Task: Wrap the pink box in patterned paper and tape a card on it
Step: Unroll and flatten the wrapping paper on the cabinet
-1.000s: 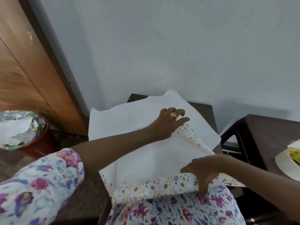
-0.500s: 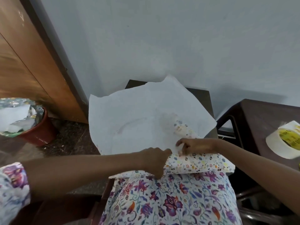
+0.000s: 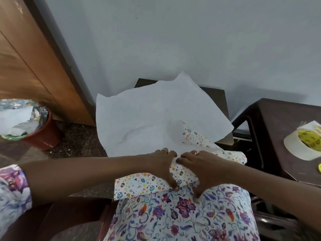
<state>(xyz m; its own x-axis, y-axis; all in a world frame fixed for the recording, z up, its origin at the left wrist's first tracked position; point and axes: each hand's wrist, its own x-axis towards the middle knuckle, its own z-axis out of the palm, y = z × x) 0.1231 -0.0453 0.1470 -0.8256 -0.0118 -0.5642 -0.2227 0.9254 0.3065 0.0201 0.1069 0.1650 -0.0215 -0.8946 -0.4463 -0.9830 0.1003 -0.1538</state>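
The patterned paper (image 3: 149, 119) lies white side up on a small dark table (image 3: 216, 94), far corner curling up. Its near edge is folded over, so the egg-and-heart print (image 3: 139, 186) faces up. My left hand (image 3: 161, 166) and my right hand (image 3: 201, 168) sit side by side on that fold, each with fingers curled over its top and thumb down the front, gripping the paper. A second printed flap (image 3: 192, 136) shows just beyond my right hand. The pink box is hidden from view. No card is visible.
A roll of tape (image 3: 303, 141) with a yellow core lies on a dark brown table (image 3: 278, 115) at the right. At left, a red-brown bin (image 3: 43, 134) full of paper scraps stands on the floor by a wooden door (image 3: 34, 58). The wall is close behind.
My left hand came back from the far side of the sheet to the near fold. Both hands have closed in until they meet at the middle of the folded edge.
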